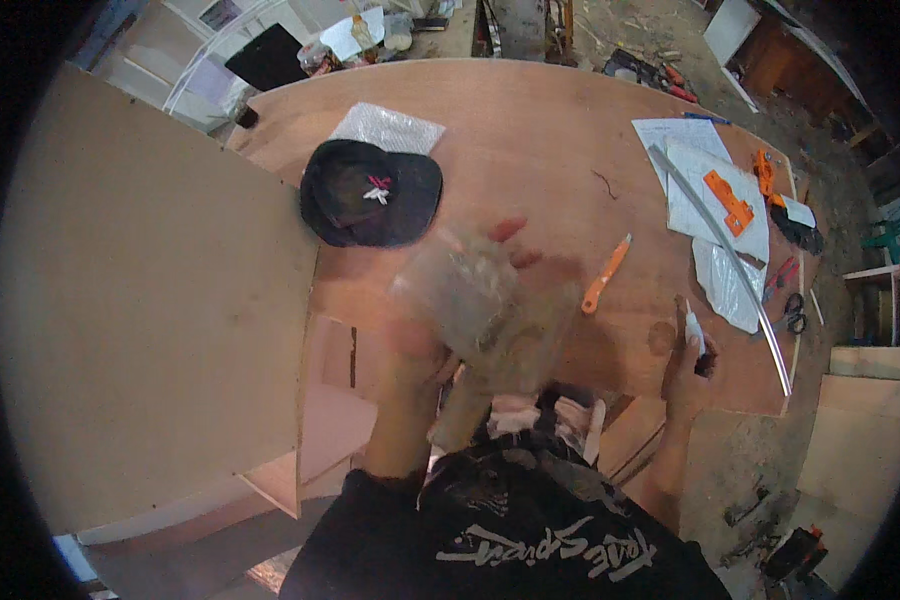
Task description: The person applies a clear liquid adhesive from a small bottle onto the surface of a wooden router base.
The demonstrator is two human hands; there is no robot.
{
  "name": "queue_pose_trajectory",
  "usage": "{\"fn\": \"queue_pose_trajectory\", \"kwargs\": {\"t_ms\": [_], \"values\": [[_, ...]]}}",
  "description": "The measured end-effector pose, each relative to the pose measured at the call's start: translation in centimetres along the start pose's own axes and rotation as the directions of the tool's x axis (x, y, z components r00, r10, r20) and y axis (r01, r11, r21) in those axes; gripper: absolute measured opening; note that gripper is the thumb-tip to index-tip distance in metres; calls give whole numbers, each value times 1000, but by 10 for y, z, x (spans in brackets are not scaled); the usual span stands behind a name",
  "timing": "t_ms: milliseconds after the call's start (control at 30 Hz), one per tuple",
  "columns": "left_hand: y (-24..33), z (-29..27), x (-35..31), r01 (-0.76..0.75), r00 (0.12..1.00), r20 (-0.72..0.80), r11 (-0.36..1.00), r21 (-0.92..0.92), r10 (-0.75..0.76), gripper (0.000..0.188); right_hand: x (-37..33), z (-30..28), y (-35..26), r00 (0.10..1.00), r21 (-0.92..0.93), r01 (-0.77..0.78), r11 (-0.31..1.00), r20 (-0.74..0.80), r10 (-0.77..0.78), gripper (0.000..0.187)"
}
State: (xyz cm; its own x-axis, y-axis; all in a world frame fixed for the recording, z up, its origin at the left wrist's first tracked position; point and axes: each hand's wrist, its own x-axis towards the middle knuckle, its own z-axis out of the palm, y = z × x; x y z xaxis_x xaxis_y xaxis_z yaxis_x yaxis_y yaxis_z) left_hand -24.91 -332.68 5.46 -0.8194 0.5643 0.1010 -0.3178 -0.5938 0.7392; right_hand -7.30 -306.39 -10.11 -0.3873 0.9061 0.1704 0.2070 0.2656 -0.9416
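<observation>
Over the near middle of the wooden table, my left hand (422, 350) is smeared by motion. It holds a crumpled clear plastic bag (460, 285), also blurred. Reddish, finger-like shapes show past the bag's far edge; I cannot tell whether they belong to this hand. At the table's near right, my right hand (686, 368) is closed round a small white tube (693, 328) with a narrow tip pointing away from me. Between the bag and the tube lies an orange utility knife (607, 275), touched by neither hand.
A black cap (370, 195) lies beside bubble wrap (390, 128) on the table (530, 120). To the right are papers (675, 145), a long metal strip (720, 255), an orange tool (728, 202) and scissors (793, 314). A large board (160, 290) stands along the left.
</observation>
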Motion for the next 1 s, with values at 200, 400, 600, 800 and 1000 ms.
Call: {"fn": "queue_pose_trajectory", "kwargs": {"t_ms": [200, 400, 600, 800, 1000], "values": [[4, -2, -1, 185, 979, 104, 975, -119, -173, 128, 4, -7, 14, 999, -8, 18, 1000, 39, -18, 24], [7, 6, -21, 130, 990, 73, 986, -107, -123, 145, 0, -4, -3, 998, -85, -30, 996, 57, 35, 24], [32, 22, -11, 328, 945, -27, 944, 35, -327, 148, 0, -5, 14, 998, -43, 58, 997, 1, -58, 23], [29, 29, 11, 393, 910, -172, 918, 60, -378, 145, 0, -6, 10, 1000, -7, 31, 999, 0, -31, 23], [0, -10, 1, 122, 991, 44, 992, 19, -123, 134, -2, 4, -14, 999, 26, -33, 999, 15, 32, 24]]}}
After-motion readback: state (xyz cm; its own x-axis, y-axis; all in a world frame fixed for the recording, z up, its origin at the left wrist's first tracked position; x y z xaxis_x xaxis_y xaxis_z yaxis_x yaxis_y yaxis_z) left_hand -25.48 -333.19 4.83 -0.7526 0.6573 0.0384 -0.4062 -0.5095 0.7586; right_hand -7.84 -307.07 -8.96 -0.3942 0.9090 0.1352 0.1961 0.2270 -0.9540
